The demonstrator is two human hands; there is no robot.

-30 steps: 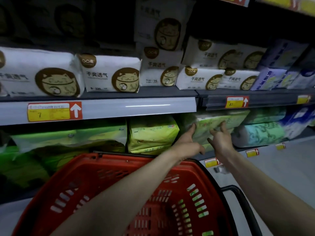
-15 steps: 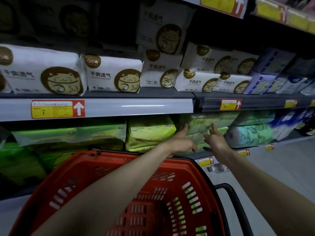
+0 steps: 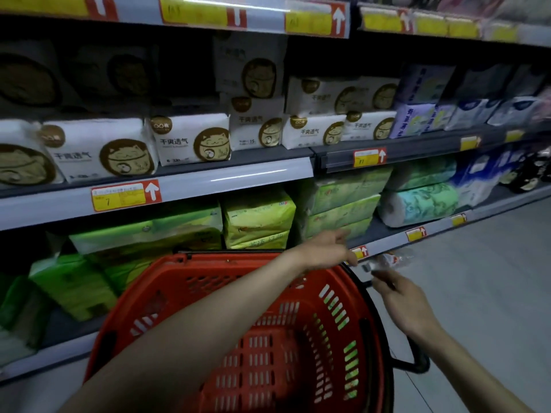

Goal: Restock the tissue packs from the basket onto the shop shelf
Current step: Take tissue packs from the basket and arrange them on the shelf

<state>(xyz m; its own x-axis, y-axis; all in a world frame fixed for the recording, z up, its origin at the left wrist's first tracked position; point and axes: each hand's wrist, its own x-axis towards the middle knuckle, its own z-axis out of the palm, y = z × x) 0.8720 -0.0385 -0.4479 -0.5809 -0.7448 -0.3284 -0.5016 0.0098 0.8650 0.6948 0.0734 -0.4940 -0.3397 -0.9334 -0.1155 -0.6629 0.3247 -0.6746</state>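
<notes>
Red plastic takes up the near foreground: a slotted shopping basket (image 3: 185, 265) sits low in front of the person, its black handle (image 3: 414, 365) sticking out on the near right. Both bare forearms reach across it toward the shelving.

The left hand (image 3: 323, 250) hovers over the basket's far rim, fingers loose and spread and gripping nothing, just short of the stacked green tissue packs (image 3: 343, 204). Those packs lie flat, one upon another, on the bottom shelf (image 3: 362, 237). A yellow-green pack (image 3: 256, 216) stands just to their left, and a teal-patterned paper roll (image 3: 420, 204) lies on its side to their right.

The right hand (image 3: 401, 298) is lower and nearer, right of the basket above the pale floor (image 3: 483, 293). It is blurred, but its fingers look stretched out rather than curled. Just beyond its fingertips a crumpled clear wrapper (image 3: 387, 260) lies at the foot of the shelving — I cannot tell whether they touch.

One shelf up, white packs with a brown cat emblem (image 3: 193, 141) stand in a row above a red-and-yellow price tag (image 3: 125, 195).
</notes>
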